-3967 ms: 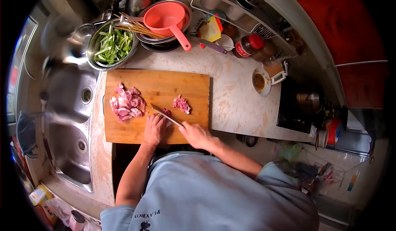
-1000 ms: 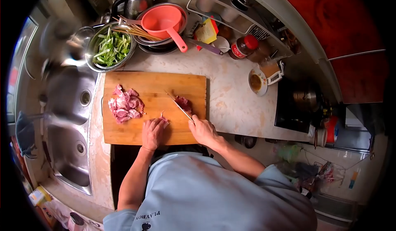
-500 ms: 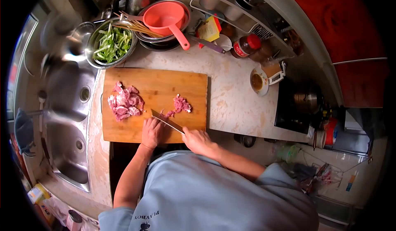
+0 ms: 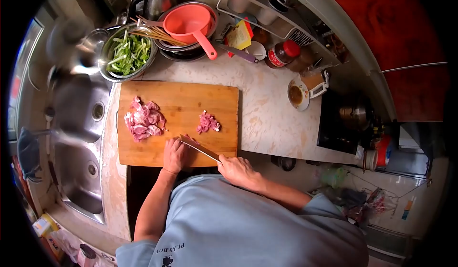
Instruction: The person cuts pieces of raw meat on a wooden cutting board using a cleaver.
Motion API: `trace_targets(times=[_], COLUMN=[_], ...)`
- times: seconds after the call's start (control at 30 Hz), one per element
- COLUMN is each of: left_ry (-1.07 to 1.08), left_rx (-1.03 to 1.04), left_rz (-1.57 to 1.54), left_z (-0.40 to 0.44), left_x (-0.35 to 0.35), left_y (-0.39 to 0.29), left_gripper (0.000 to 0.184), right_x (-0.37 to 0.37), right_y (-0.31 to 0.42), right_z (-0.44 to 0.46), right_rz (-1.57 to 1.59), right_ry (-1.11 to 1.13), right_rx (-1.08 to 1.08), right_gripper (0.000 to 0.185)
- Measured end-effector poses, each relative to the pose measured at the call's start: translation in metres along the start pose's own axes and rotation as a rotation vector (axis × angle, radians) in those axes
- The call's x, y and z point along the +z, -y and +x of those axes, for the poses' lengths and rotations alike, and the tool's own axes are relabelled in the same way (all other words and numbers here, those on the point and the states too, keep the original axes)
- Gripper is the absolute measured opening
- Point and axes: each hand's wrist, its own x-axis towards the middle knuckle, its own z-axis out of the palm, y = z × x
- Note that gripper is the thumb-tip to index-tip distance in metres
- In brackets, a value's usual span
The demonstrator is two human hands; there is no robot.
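Note:
My right hand (image 4: pixel 237 171) is closed around the handle of a kitchen knife (image 4: pixel 202 149), whose blade points up and left over the wooden cutting board (image 4: pixel 181 97). Beside the blade tip, my left hand (image 4: pixel 174 156) presses down with bent, closed fingers on a piece of meat that is mostly hidden. A bit of pink meat shows along the blade's far side. At the board's left lies a larger pile of sliced raw meat (image 4: pixel 144 120). Smaller cut pieces of meat (image 4: pixel 208 122) sit in a heap to the right, beyond the knife.
Behind the board stand a bowl of cut greens (image 4: pixel 129 54), chopsticks (image 4: pixel 164 35) and a pink strainer (image 4: pixel 188 21) on stacked bowls. A double sink (image 4: pixel 78 176) is to the left. Further right are a red-lidded jar (image 4: pixel 283 53), a dish of brown sauce (image 4: pixel 296 95) and the stove (image 4: pixel 336 119).
My right hand and the knife have shifted slightly right and down. Loose meat bits beyond the blade have joined or moved nearer the small heap. My left hand has hardly moved.

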Motion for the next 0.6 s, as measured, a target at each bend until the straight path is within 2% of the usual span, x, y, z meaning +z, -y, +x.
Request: trace_targets(times=[0.23,0.27,0.37,0.43,0.5,0.53,0.6], left_ry=[0.044,0.006,-0.084,-0.115,-0.053,-0.054,0.062], left_rx=[-0.012,-0.015,-0.005,0.012,0.015,0.013,-0.026], left_rz=[0.039,0.003,-0.027,-0.037,-0.011,-0.01,0.053], left_z=[0.005,0.007,0.012,0.004,0.001,-0.001,-0.005], left_x=[0.0,0.0,-0.003,-0.003,-0.002,-0.003,-0.004], left_y=[-0.003,-0.006,-0.01,-0.013,-0.008,-0.005,-0.002], left_gripper=[0.019,0.019,0.02,0.019,0.018,0.018,0.021], right_x=[0.019,0.016,0.017,0.013,0.005,0.012,0.006], right_y=[-0.002,-0.009,-0.023,-0.011,0.001,-0.001,0.004], right_z=[0.045,0.049,0.048,0.034,0.022,0.018,0.007], right_rz=[0.093,0.119,0.209,0.162,0.077,0.073,0.027], right_ry=[-0.032,-0.013,-0.243,-0.165,-0.068,-0.119,-0.06], right_rx=[-0.038,0.008,-0.002,-0.014,-0.068,-0.154,-0.071], right_gripper=[0.029,0.03,0.029,0.028,0.027,0.025,0.024])
